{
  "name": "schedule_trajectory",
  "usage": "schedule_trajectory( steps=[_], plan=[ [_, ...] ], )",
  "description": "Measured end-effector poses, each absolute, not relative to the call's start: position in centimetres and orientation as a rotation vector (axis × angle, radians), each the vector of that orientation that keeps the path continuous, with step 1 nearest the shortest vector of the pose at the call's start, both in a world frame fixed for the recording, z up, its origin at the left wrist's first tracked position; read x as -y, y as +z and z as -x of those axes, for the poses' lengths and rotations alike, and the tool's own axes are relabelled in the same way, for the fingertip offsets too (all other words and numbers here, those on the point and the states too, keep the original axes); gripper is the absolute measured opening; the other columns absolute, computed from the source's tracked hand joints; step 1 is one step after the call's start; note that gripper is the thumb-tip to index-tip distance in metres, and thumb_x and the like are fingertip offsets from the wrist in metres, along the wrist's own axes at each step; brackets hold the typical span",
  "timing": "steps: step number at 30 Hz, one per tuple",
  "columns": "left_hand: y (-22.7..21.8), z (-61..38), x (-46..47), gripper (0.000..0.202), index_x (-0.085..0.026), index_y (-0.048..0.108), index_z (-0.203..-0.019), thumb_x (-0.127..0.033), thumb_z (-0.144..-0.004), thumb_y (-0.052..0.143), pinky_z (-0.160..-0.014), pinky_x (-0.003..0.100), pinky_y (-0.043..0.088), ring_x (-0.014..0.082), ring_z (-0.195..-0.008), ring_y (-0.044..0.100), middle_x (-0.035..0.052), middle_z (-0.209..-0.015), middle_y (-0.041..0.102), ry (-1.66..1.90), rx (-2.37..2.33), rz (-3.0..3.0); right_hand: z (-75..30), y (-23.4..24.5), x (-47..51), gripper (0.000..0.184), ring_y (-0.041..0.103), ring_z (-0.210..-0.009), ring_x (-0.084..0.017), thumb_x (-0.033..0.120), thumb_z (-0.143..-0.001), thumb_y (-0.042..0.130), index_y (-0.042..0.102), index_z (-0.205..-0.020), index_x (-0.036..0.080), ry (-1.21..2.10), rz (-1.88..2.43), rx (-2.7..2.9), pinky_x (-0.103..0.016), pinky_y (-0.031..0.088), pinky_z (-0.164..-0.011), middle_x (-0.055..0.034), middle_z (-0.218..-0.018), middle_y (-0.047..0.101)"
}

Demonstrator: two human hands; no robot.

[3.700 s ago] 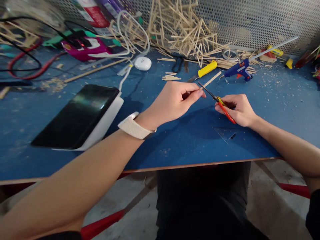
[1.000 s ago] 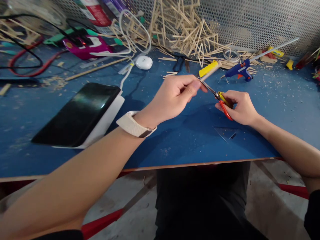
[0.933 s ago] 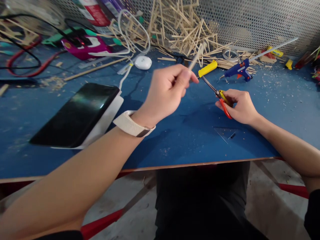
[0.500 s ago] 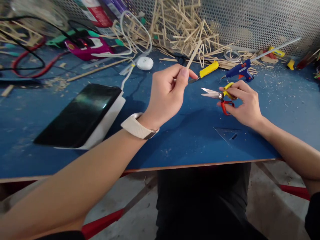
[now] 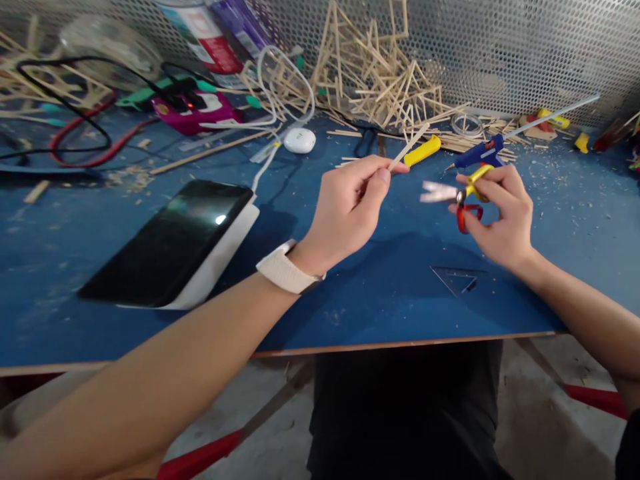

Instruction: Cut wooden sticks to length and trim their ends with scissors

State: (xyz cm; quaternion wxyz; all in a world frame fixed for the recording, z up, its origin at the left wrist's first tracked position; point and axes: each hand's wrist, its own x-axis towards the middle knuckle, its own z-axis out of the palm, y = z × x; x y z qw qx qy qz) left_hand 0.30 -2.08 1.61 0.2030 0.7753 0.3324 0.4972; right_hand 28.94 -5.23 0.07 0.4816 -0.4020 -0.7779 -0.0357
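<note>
My left hand (image 5: 353, 203) pinches a thin wooden stick (image 5: 411, 145) between thumb and forefinger. The stick slants up and to the right, its tip near a yellow-handled cutter (image 5: 423, 151) on the table. In my right hand (image 5: 507, 213) is a pair of scissors (image 5: 459, 197) with yellow and red handles. Their blades are parted, blurred, and point left toward the stick without touching it. A clear set square (image 5: 457, 278) lies flat below the scissors. Just behind my right hand rests a blue glue gun (image 5: 480, 153) with a long glue stick in its back.
A blue table (image 5: 350, 300) carries a black tablet (image 5: 173, 240) at left, a white earbud case (image 5: 299, 140) and a magenta power strip (image 5: 197, 110) with cables. Heaped wooden sticks (image 5: 375, 80) lean against a perforated metal panel (image 5: 500, 47) at the back.
The stick in my left hand has tipped lower to the right. Both hands appear slightly lower and farther right as the whole view shifts. The scissors stay in my right hand, blades still parted.
</note>
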Motion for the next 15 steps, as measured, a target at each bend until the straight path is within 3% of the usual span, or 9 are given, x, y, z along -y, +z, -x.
schedule_trajectory(
  steps=[3, 8, 12, 15],
  plan=[
    [1.7, -0.5, 2.2, 0.038, -0.022, 0.087, -0.122, -0.037, -0.126, 0.053, -0.061, 0.037, 0.04, 0.0183, -0.058, 0.05, 0.0011, -0.075, 0.062, 1.452, -0.866, -2.253, -30.1, -0.6, 3.5, 0.022, 0.071, -0.104, -0.031, 0.03, -0.098, 0.077, 0.084, -0.118, 0.022, 0.066, 1.332, 1.945, -0.056, 0.068, -0.097, -0.013, -0.113, 0.069],
    [1.5, -0.7, 2.5, 0.034, -0.02, 0.087, -0.134, -0.024, -0.124, 0.055, -0.066, 0.034, 0.052, 0.018, -0.064, 0.06, 0.0032, -0.085, 0.073, 1.534, -0.649, -2.506, -31.0, -0.6, 3.6, 0.035, 0.068, -0.12, -0.037, 0.012, -0.09, 0.064, 0.081, -0.121, 0.014, 0.102, 1.575, 2.224, -0.06, 0.061, -0.113, -0.0199, -0.124, 0.068],
    [1.2, -0.7, 2.8, 0.035, -0.015, 0.085, -0.14, -0.017, -0.121, 0.056, -0.076, 0.031, 0.061, 0.018, -0.079, 0.075, 0.007, -0.104, 0.084, 1.431, -0.564, -2.584, -30.5, 0.6, 4.7, 0.018, 0.067, -0.095, -0.029, 0.018, -0.093, 0.069, 0.082, -0.104, 0.016, 0.115, 1.637, 2.279, -0.052, 0.063, -0.094, -0.0157, -0.113, 0.069],
    [1.0, -0.7, 3.0, 0.035, -0.013, 0.086, -0.14, -0.018, -0.122, 0.056, -0.076, 0.03, 0.061, 0.0186, -0.079, 0.076, 0.0074, -0.1, 0.084, 1.366, -0.579, -2.566, -30.4, 1.1, 4.5, 0.009, 0.064, -0.079, -0.023, 0.023, -0.093, 0.076, 0.084, -0.093, 0.019, 0.141, 1.65, 2.209, -0.046, 0.06, -0.083, -0.0096, -0.097, 0.07]
  ],
)
